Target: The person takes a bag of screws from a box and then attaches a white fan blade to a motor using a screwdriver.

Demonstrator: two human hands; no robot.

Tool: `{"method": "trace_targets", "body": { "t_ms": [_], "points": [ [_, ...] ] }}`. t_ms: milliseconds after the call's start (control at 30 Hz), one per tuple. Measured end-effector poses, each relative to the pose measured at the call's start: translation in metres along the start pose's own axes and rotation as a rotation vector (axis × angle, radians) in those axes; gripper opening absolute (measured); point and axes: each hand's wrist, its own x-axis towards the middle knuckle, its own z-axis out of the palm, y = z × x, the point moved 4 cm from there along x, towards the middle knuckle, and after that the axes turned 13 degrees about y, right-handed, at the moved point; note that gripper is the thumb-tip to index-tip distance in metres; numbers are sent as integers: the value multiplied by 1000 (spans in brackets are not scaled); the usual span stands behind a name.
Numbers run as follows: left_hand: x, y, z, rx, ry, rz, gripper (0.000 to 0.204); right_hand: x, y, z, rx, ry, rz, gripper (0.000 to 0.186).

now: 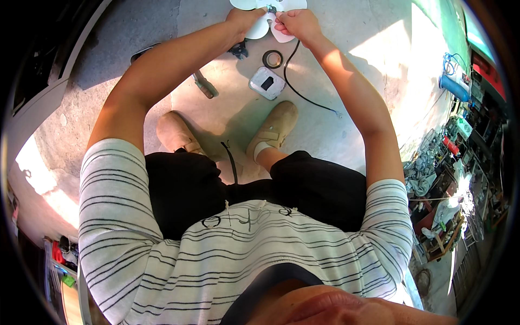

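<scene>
At the top edge of the head view, a white fan blade (258,30) with several rounded lobes lies partly cut off by the frame. My left hand (244,21) is closed on its left side, the fingers partly hidden. My right hand (299,24) has its thumb and fingers pinched together beside the dark hub (272,9); what lies between the fingertips is too small to make out. Just below the blade are a roll of black tape (265,60) and a white square case (276,86) with a dark rectangle. A black cable (287,76) curves down to the right.
A hand tool (205,86) rests on the concrete floor by my left forearm, and a crumpled dark piece (238,50) lies under my left hand. My shoes (275,125) stand close by. Along the right are a blue cylinder (454,88), a red can (450,145) and heaped clutter.
</scene>
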Motion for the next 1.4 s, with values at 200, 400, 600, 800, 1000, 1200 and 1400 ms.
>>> {"method": "trace_targets", "body": {
  "t_ms": [200, 400, 600, 800, 1000, 1200, 1400],
  "points": [
    [-22, 7, -15, 117, 18, -129, 59, -4, 5, 16, 237, -8, 33, 28],
    [-13, 2, -12, 46, -3, -60, 58, 11, -6, -15, -268, 107, -451, 29],
    [-8, 2, -7, 46, -19, -23, 53, 19, -7, -16, -386, 144, -588, 27],
    [30, -21, -5, -39, 17, 127, 47, 26, -13, -14, -336, 71, -477, 31],
    [10, -10, -8, 14, 31, -19, 48, 26, -6, -17, -302, -9, -422, 32],
    [19, -19, -10, -30, 45, -55, 54, 24, -5, -9, -182, -92, -310, 28],
    [-1, -5, -8, 13, 21, -142, 57, 30, 11, -8, 43, -144, -193, 24]
  ]
}}
